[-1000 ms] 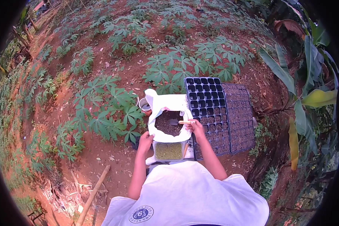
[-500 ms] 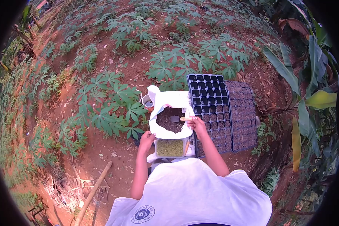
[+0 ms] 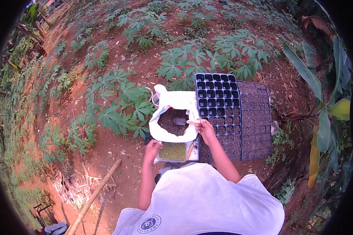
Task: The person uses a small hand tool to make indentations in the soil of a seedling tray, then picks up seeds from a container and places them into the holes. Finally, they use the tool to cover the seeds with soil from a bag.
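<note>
My right hand [image 3: 204, 129] is closed round the wooden handle of a small trowel [image 3: 180, 122]. Its metal blade lies over the dark soil [image 3: 169, 124] inside a white sack [image 3: 172, 136] whose mouth is rolled open. At the sack's near left rim, the fingers of my left hand [image 3: 153, 149] are pinched together on the edge. Just below the sack, beside that hand, is a clear plastic tub [image 3: 172, 152] of small greenish grains. A thin orange-brown stick [image 3: 190, 150] lies along the tub's right side.
Right of the sack lies a black seedling tray [image 3: 217, 92], its far cells unfilled and its nearer ones holding soil. A second tray [image 3: 255, 117], soil-filled, adjoins it. A white pail [image 3: 155, 99] stands behind the sack. Leafy plants [image 3: 123, 98] grow ahead; a wooden pole [image 3: 94, 196] lies left.
The trowel blade has turned slightly and shows brighter over the soil. My left hand sits a little lower at the sack's rim. The whole view has shifted slightly.
</note>
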Available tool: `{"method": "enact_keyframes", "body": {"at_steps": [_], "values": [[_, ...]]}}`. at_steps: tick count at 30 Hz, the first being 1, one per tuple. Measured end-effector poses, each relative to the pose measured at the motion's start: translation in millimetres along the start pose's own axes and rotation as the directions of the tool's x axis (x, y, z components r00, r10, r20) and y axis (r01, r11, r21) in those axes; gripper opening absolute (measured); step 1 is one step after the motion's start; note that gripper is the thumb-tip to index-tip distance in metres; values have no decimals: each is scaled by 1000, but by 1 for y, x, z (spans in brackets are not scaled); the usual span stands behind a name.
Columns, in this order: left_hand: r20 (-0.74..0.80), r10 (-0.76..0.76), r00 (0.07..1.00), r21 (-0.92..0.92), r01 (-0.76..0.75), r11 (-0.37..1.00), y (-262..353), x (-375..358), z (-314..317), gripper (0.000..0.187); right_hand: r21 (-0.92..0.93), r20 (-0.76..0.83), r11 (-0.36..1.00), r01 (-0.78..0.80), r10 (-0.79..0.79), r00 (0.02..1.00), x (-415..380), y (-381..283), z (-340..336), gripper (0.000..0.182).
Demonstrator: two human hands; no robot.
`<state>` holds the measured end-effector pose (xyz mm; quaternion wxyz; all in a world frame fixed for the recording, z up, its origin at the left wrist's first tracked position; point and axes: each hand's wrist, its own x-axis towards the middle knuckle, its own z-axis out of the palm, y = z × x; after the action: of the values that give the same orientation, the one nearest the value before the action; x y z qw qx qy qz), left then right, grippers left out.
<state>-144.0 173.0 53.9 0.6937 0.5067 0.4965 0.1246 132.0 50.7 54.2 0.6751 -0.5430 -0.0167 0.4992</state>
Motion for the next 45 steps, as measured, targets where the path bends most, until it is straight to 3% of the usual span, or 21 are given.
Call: {"method": "enact_keyframes", "body": {"at_steps": [5,7,8,10,14,16,20,22,23,30,32,34,36,37,45], "values": [[-63,-15,998,66,19,998,-6,-18,37,18,108,61,994,-1,-6,998,-5,-8,-20,25],[-76,39,996,400,-6,917,-4,-25,54,30,156,84,988,2,-16,996,-9,-14,-31,25],[-80,38,996,400,-3,916,-7,-27,61,30,157,86,988,-1,-13,996,-12,-18,-37,25],[-84,181,980,676,-78,733,-13,-29,76,42,198,78,980,31,-47,996,-17,-28,-49,25],[-52,124,991,728,-48,684,-10,-32,103,57,268,39,957,114,-129,991,-26,-51,-86,26],[-57,172,983,800,-58,597,-22,-26,113,74,290,-16,943,163,-165,986,-30,-62,-108,28],[-61,95,994,802,-8,598,-38,-18,135,83,258,-135,923,285,-258,957,-39,-78,-149,28],[-127,53,991,887,89,454,-36,-20,150,80,208,-177,924,319,-286,942,-42,-83,-165,29],[-130,52,990,888,93,449,-39,-19,152,80,213,-176,924,316,-282,943,-42,-86,-171,29],[-137,60,989,903,99,418,-46,-15,154,78,-82,-197,940,331,-341,919,-24,-103,-186,27],[-141,53,989,898,105,428,-47,-16,153,77,-349,-84,870,348,-399,913,-20,-109,-181,24],[-138,60,989,896,99,433,-49,-14,152,76,-386,-27,847,365,-406,913,-18,-115,-173,24],[-145,77,986,890,96,445,-53,-13,151,76,-674,123,602,429,-482,868,-24,-128,-163,24],[-148,93,985,889,91,449,-55,-13,151,76,-716,188,495,493,-543,819,-28,-137,-157,23],[-188,108,976,857,109,503,-50,-17,152,76,-797,418,250,550,-429,801,-30,-168,-140,21]]}}
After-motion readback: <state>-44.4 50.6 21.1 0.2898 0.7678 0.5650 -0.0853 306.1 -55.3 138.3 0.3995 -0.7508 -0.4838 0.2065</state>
